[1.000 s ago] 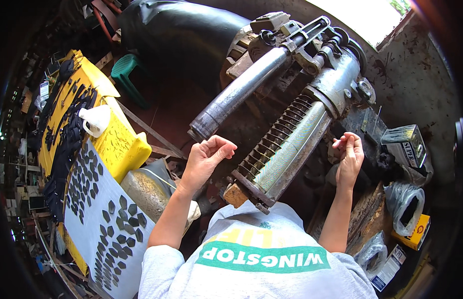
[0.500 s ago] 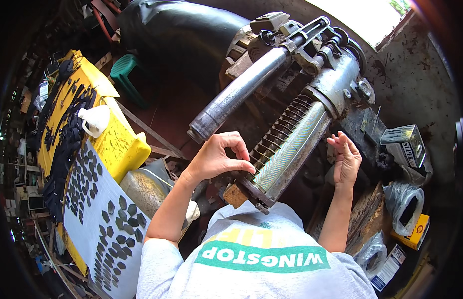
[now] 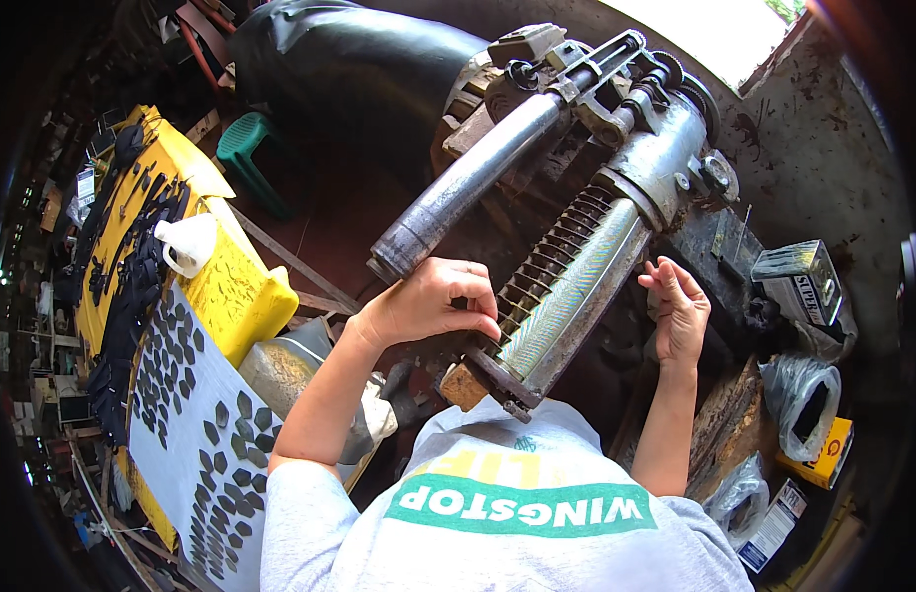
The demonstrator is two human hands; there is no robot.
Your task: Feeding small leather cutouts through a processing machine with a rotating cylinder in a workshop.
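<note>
While facing a metal machine [image 3: 665, 148], holds the left hand [image 3: 433, 306] at the left edge of the machine's long bed [image 3: 507, 382], near its closer end. Curls the left fingers in toward the thumb, right at the last turns of a row of dark coils [image 3: 566, 242]; cannot tell whether touching the metal or gripping anything thin. Raises the right hand [image 3: 680, 311] just beyond the bed's right edge, fingers half bent and close to the thumb; cannot tell here either whether pinching anything. Has the bed slanting away from the chest toward the upper right, bearing a shiny patterned strip [image 3: 566, 306] beside the coils. Has a smooth metal cylinder [image 3: 468, 183] alongside, its free end just above the left hand.

To the left, has a yellow-covered worktop [image 3: 196, 163], with dark straps [image 3: 110, 370] along its left edge, a white jug [image 3: 189, 242] by its right edge, and a white sheet [image 3: 167, 474] of dark angular pieces [image 3: 243, 405] toward its near end. To the right, has a square tin [image 3: 795, 281] and a yellow box [image 3: 823, 459].
</note>
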